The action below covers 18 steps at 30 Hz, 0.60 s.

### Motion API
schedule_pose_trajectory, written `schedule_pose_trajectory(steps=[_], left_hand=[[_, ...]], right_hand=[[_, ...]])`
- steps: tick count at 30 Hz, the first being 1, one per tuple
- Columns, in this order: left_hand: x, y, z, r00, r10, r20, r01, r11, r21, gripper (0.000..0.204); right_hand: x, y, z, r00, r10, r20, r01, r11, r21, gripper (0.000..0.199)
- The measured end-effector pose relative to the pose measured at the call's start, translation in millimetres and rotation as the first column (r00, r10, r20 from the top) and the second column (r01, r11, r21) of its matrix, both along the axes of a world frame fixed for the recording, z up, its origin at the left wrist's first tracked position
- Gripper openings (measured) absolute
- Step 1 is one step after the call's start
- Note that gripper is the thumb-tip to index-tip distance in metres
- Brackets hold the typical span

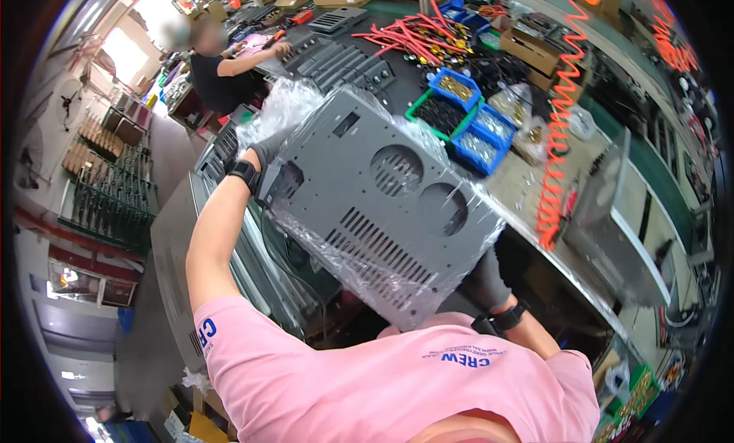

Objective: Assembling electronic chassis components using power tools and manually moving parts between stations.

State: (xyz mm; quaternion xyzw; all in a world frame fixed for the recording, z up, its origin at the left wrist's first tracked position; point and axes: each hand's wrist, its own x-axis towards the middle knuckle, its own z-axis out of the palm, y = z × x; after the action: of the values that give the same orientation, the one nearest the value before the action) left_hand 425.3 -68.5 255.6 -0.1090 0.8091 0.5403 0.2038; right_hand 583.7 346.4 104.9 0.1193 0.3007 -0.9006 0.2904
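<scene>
beside workbench [516,184], grasping mid-frame with left hand [269,147] and right hand [488,281] a grey panel [329,172], mostly bare-faced but not yet free of film [293,100]

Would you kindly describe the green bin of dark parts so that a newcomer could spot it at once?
Start from the slotted grey panel between the person's left hand and right hand. Past the panel's upper right edge, look on the bench. There the green bin, holding dark parts, sits against blue bins, from which its colour and darker contents set it apart.
</scene>
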Motion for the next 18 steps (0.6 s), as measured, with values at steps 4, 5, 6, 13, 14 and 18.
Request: schedule_pose_trajectory(steps=[4, 5, 6, 13, 14, 18], left_hand=[[-60, -85, -33, 0.986, 0.157, 0.050, -0.155, 0.987, -0.049, 0.047], [-72, -107, -45, 0.971, 0.235, 0.048, -0.227, 0.965, -0.133, 0.047], [-88, -128, -50, 0.953, 0.300, 0.038, -0.285, 0.934, -0.217, 0.048], [-145, -201, -75, 0.972, -0.233, 0.020, 0.209, 0.831, -0.515, 0.040], [-156, -157, -58, 0.957, 0.229, 0.179, -0.202, 0.967, -0.158, 0.040], [-127, -98, -38, 0.985, -0.089, -0.146, 0.007, 0.874, -0.486, 0.048]], right_hand=[[-62, -48, 12, 0.975, 0.219, -0.040, -0.219, 0.976, -0.013, 0.059], [-70, -52, 19, 0.954, 0.297, -0.031, -0.298, 0.955, -0.009, 0.060], [-79, -58, 10, 0.955, 0.298, -0.013, -0.298, 0.955, -0.014, 0.060], [-138, -91, 27, 0.788, 0.612, 0.064, -0.594, 0.784, -0.178, 0.058], [-147, -87, 33, 0.725, 0.672, 0.149, -0.633, 0.736, -0.240, 0.054], [-162, -84, 38, 0.466, 0.877, -0.118, -0.795, 0.474, 0.379, 0.050]])
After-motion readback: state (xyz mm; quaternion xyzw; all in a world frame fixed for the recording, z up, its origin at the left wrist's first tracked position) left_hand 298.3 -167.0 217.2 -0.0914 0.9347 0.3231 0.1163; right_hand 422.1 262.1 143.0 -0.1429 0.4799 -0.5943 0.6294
